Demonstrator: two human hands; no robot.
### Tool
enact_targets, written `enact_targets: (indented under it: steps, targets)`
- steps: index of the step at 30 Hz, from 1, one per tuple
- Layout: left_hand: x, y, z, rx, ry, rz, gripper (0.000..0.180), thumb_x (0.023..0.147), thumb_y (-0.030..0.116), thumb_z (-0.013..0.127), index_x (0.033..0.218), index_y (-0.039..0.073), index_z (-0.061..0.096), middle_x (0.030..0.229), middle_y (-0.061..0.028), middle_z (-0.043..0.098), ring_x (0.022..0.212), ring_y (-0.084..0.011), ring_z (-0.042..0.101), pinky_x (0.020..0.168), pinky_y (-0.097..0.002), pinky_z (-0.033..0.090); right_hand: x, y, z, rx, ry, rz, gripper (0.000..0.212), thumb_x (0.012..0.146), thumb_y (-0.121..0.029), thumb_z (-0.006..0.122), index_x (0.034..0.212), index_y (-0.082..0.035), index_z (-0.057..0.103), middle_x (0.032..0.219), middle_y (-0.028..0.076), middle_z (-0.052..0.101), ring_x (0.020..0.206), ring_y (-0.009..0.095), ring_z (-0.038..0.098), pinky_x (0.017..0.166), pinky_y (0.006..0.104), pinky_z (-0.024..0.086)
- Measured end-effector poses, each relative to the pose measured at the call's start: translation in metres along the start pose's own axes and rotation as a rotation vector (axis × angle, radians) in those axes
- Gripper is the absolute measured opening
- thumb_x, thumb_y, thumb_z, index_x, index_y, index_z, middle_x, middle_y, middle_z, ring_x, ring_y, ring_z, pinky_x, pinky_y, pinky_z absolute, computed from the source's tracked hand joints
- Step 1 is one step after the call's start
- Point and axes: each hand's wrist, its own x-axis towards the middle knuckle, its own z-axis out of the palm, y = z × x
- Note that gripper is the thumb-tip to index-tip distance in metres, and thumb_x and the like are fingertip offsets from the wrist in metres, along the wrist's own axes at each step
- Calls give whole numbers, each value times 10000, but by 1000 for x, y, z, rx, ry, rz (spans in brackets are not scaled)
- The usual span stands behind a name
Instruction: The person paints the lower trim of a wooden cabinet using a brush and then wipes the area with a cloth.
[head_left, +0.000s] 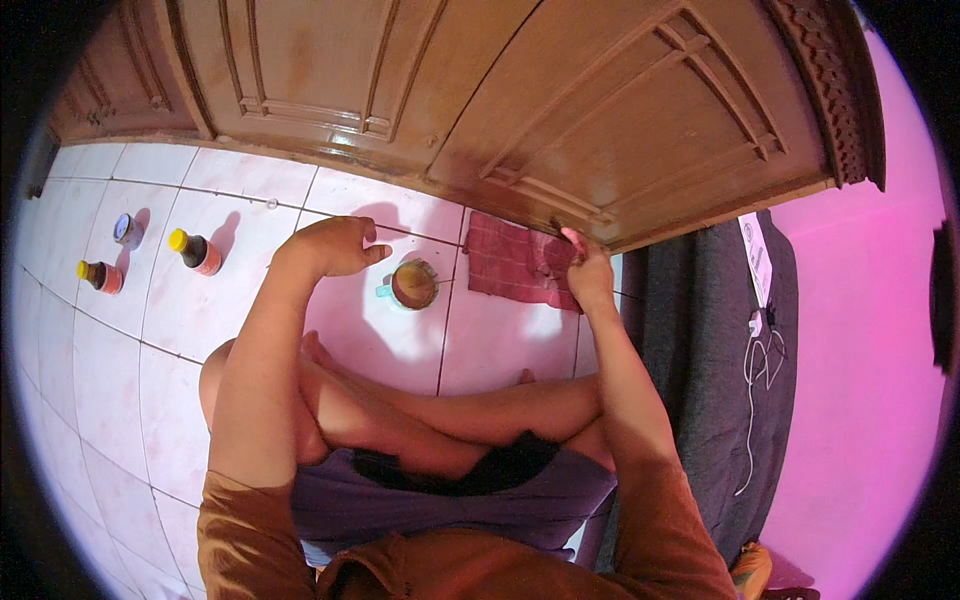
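My right hand (591, 275) is closed on the right edge of a dark red checked cloth (505, 262) lying on the tiles near the cabinet. One finger of that hand points up toward the cabinet's lower edge. Between my hands stands a clear mug (414, 285) with a pale blue-green handle and a brown content. My left hand (340, 246) is just left of the mug and apart from it. Its thumb and a finger are spread with nothing between them; the other fingers are partly hidden.
A brown wooden cabinet (480, 120) runs along the far side. Two yellow-capped bottles (203, 255) and a small bluish container (126, 231) stand on the left tiles. To the right lies a dark grey mattress (690, 400) with a white cable (749, 410). My crossed legs are in front.
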Motion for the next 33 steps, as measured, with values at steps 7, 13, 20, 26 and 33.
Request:
enact_targets:
  steps: [7, 13, 20, 26, 33]
  targets:
    - [3, 3, -3, 0, 75, 58, 545, 904, 460, 538, 1161, -20, 568, 954, -237, 669, 973, -385, 625, 881, -431, 477, -16, -13, 4, 64, 15, 58, 453, 821, -39, 524, 1200, -265, 623, 1250, 217, 525, 1151, 386, 522, 966, 420, 453]
    - [-6, -2, -7, 16, 23, 12, 531, 900, 458, 546, 1158, -5, 575, 988, -239, 663, 973, -382, 626, 867, -427, 484, -11, -43, -4, 13, 48, -30, 453, 816, -45, 531, 1254, -145, 579, 1256, 233, 516, 1138, 408, 523, 963, 434, 450]
    - [-7, 13, -19, 22, 1, 0, 514, 911, 454, 515, 1141, 3, 606, 1114, -183, 645, 1049, -334, 606, 910, -420, 470, -9, -33, 21, -82, 92, 2, 384, 802, -55, 557, 1163, -150, 647, 1105, 224, 603, 1039, 412, 568, 930, 440, 462]
    - [-15, 0, -17, -6, 53, -13, 520, 899, 460, 549, 1152, 8, 588, 1060, -227, 651, 1013, -366, 617, 886, -428, 477, -23, -57, 10, 107, 298, -74, 405, 791, -45, 555, 1165, -169, 651, 1154, 197, 605, 1046, 407, 564, 955, 445, 440]
    - [-12, 12, -20, 20, 35, -10, 499, 903, 464, 523, 1081, 12, 638, 1093, -182, 645, 1024, -333, 614, 893, -424, 478, -4, -72, 21, -18, 59, -11, 422, 831, -48, 539, 1217, -197, 626, 1192, 189, 589, 1140, 380, 511, 994, 434, 408]
